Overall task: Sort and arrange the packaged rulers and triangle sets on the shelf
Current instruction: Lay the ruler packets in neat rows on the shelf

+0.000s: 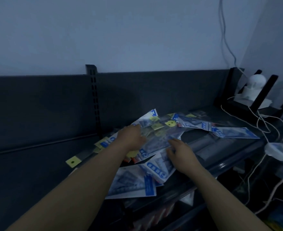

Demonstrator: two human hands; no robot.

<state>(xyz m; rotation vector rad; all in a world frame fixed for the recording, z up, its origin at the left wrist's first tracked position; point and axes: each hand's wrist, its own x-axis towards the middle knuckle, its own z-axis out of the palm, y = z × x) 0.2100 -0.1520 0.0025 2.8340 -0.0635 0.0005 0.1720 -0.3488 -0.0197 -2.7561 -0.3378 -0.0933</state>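
A loose heap of clear packets with blue-and-white cards (155,130), holding rulers and triangle sets, lies scattered on the dark shelf (29,172). My left hand (131,136) lies on top of the heap's left side with its fingers over a packet; whether it grips is hard to tell. My right hand (179,151) rests with spread fingers on a packet in the middle. A triangle-set packet (132,184) lies at the front edge. More long packets (220,129) fan out to the right. Yellow hang tabs (72,161) poke out at the left.
The shelf's dark back panel (37,105) and a slotted upright (94,97) rise behind. At the right stand a black router with a white camera (254,87) and tangled white cables (267,130). A lower shelf with goods (154,215) shows below.
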